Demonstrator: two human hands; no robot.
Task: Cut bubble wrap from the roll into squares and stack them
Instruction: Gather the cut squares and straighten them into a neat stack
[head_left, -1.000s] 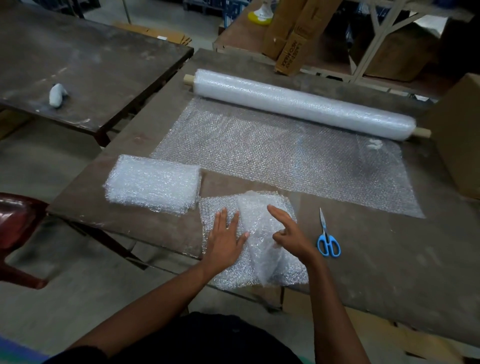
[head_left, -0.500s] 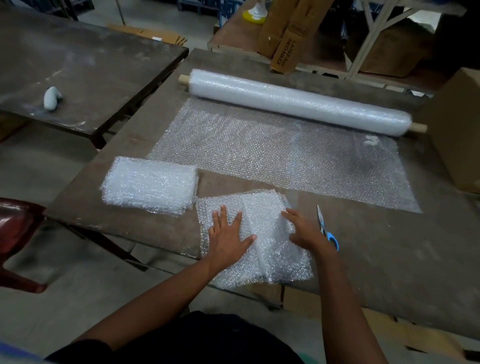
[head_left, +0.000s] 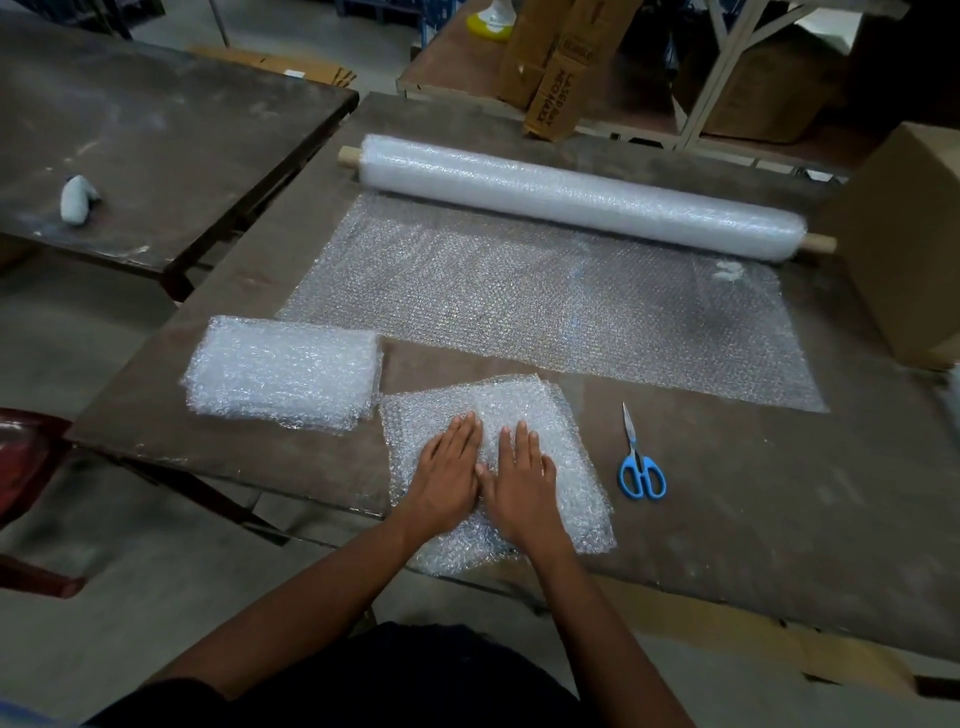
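Evidently both hands lie flat, side by side, on the cut piece of bubble wrap (head_left: 524, 415) at the near edge of the tabletop (head_left: 779, 493): the left hand (head_left: 449, 467) and right hand (head_left: 522, 475) have their fingers straight and close together, palms down, thumbs touching, seemingly to flatten the piece along a fold or overlap. Its near edge hangs over the tabletop's rim. At 10 o'clock from the hands sits the stack of squares (head_left: 283, 371), just beside the piece. The scissors (head_left: 640, 460) lie closed at 3 o'clock, handy for more cutting. The roll (head_left: 576, 195) rests at 12 o'clock with its unrolled sheet (head_left: 545, 301) spread toward the person. Whether the pressed piece is one layer or several is hard to tell.
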